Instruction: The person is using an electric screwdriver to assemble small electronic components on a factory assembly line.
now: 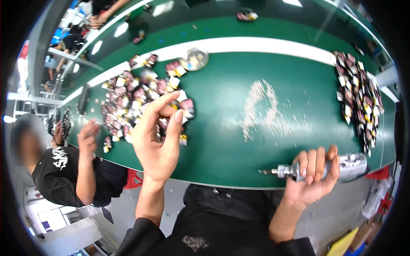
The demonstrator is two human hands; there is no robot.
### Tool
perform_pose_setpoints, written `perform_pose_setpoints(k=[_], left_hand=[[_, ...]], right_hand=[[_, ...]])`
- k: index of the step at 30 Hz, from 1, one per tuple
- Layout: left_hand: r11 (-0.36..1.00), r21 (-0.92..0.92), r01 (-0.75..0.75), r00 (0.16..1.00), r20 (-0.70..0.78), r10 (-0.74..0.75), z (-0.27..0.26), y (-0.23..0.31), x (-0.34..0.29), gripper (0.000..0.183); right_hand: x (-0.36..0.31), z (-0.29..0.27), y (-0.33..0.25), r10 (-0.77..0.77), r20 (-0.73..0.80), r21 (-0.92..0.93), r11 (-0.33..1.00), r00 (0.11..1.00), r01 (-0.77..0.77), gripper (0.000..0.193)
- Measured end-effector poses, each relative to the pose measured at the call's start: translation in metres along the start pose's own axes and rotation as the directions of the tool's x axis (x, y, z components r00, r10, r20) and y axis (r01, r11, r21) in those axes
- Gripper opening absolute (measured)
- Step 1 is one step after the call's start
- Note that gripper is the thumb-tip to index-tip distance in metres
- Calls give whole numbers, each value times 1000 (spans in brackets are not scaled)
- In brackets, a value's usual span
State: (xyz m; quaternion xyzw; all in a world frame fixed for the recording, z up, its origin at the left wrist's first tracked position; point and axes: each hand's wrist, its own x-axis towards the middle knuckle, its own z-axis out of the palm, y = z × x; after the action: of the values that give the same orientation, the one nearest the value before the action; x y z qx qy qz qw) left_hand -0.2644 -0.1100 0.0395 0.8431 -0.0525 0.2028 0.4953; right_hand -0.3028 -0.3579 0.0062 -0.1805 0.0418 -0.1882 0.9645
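Observation:
My right hand (314, 175) is wrapped around a grey electric screwdriver (348, 167) near the table's front edge, its bit pointing left. My left hand (158, 141) is raised over the left side of the table, thumb and forefinger curved with a gap between their tips. I see nothing clearly held between them. Just beyond the fingertips is a small part (187, 105) in black, pink and white, at the right edge of a pile of similar small parts (124, 100). In the middle lies a scatter of tiny silvery screws (271, 113).
Another heap of small parts (358, 100) lies at the right end of the green table (218, 141). A round dish (196, 59) sits by the white rail (256, 44) at the back. To my left a co-worker (64, 170) in black reaches over the table.

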Motion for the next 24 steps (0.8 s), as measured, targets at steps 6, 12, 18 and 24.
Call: perform_pose_setpoints(k=[6, 12, 18, 24], left_hand=[[849, 518, -107, 982, -80, 173, -81, -101, 168, 28], [468, 849, 247, 944, -102, -314, -92, -189, 256, 49], [381, 900, 209, 963, -123, -239, -70, -214, 268, 32], [545, 833, -98, 981, 172, -87, -86, -191, 249, 16]], right_hand=[[-9, -15, -7, -12, -71, -23, 1000, 997, 11, 12], [-7, -21, -2, 12, -41, -27, 1000, 999, -13, 12], [-5, -24, -2, 54, -34, -25, 998, 998, -55, 12], [-11, -20, -8, 83, -32, -38, 996, 996, -84, 13]])
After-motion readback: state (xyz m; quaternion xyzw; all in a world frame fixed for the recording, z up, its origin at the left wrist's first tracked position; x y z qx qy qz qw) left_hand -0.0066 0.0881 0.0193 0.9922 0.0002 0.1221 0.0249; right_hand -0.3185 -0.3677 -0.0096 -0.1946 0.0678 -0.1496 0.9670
